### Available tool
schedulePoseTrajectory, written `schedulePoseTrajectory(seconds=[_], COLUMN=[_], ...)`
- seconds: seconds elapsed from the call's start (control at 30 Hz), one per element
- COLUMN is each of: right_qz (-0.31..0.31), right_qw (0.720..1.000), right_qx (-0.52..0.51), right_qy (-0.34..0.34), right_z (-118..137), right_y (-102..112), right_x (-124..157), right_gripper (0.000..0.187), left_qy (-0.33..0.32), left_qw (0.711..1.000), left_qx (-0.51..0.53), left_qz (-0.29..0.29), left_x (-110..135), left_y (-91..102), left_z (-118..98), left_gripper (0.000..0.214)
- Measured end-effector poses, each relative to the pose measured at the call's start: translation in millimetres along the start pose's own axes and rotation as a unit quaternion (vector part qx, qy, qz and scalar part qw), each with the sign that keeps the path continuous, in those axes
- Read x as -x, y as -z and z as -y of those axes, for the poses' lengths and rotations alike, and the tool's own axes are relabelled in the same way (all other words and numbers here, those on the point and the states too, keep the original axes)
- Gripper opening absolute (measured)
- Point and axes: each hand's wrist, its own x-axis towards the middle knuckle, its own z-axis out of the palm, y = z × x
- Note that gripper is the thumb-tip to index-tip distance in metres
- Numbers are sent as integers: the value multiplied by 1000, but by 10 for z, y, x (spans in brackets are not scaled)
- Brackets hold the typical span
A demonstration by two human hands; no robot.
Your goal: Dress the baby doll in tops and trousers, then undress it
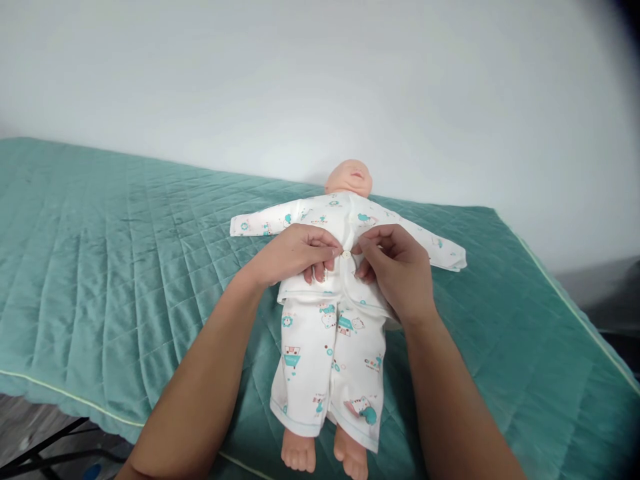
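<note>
A baby doll [350,177] lies on its back on a teal quilted cover, head toward the wall, arms spread. It wears a white printed shirt [305,215] and matching trousers [330,363], with bare feet near the front edge. My left hand [295,253] and my right hand [395,267] meet over the doll's chest. Both pinch the shirt's front edges together at a small button [347,254] on the middle seam.
The teal quilted cover [125,267] spreads over a padded surface, with its front edge at the lower left and its right edge running down the right side. A plain white wall stands behind. Dark metal legs [45,450] show below at the bottom left.
</note>
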Motion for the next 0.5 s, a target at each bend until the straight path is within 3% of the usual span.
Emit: schedulePoseTrajectory(seconds=[0.5], right_qz=[14], right_qw=[1000], right_qx=[-23], right_qy=[-8], right_z=[6], right_y=[-2], right_x=[7], right_gripper=[8], left_qy=[-8], left_qw=[1000], left_qx=[-14], left_qz=[12], left_x=[-6], left_y=[6], left_z=[-8], left_gripper=[18])
